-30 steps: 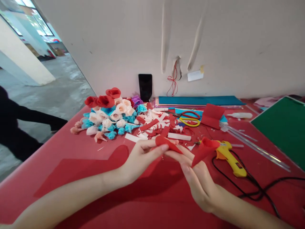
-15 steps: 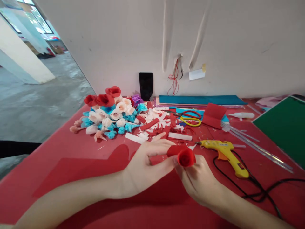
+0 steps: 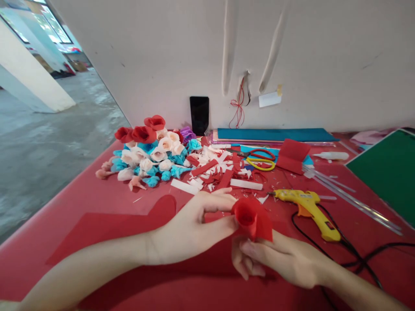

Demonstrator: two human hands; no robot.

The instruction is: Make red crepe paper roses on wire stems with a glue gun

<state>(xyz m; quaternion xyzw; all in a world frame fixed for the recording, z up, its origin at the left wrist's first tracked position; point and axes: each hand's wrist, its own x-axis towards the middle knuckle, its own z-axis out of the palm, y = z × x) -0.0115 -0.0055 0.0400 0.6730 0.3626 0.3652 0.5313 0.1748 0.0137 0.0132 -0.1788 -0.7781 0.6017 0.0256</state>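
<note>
Between my two hands is a red paper flower [image 3: 248,216], rolled into a spiral with one petal flaring out on its right. My left hand [image 3: 202,220] pinches the flower's left edge between thumb and fingers. From below, my right hand [image 3: 275,255] grips the flower's base, its fingers curled; the base itself is mostly hidden. Beneath and left of my left arm lies a red paper sheet [image 3: 106,229] on the red tabletop [image 3: 181,289]. A yellow glue gun [image 3: 311,209] with a black cord rests to the right of my hands.
A heap of finished paper flowers [image 3: 149,160] sits back left. Red and white paper scraps [image 3: 217,166] and scissors [image 3: 261,160] lie mid-table. Behind are blue paper [image 3: 275,134] and a phone [image 3: 199,114]. At right are clear glue sticks [image 3: 356,205], a small bottle [image 3: 332,156] and a green board [image 3: 385,172].
My right hand has shifted lower and turned, its curled fingers now showing below the flower. The flower has tilted and moved slightly left, with its outer petal now spread to the right.
</note>
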